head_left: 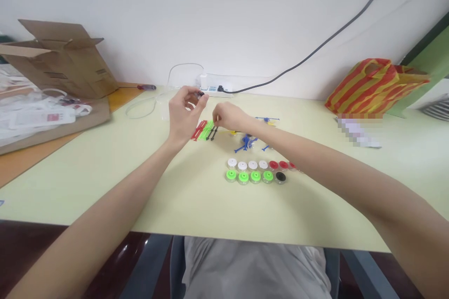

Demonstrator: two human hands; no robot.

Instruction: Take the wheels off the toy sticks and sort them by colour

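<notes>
My left hand (184,114) is raised above the pale green table (105,168), pinching a small dark piece (201,95) between thumb and fingertips. My right hand (227,117) is lower, its fingers closed on the top of a thin black stick (213,132) that lies beside red sticks (198,130) and green sticks (206,130). Blue plastic pieces (247,143) lie just right of that hand. Nearer me stand two rows of small round caps: white caps (247,165), red caps (278,165), green caps (249,176) and one black cap (280,177).
An open cardboard box (63,58) and clear plastic bags (31,112) sit at the far left. A white power strip (215,88) with a dark cable (315,51) lies by the wall. A red-and-yellow striped bag (372,86) is at the far right.
</notes>
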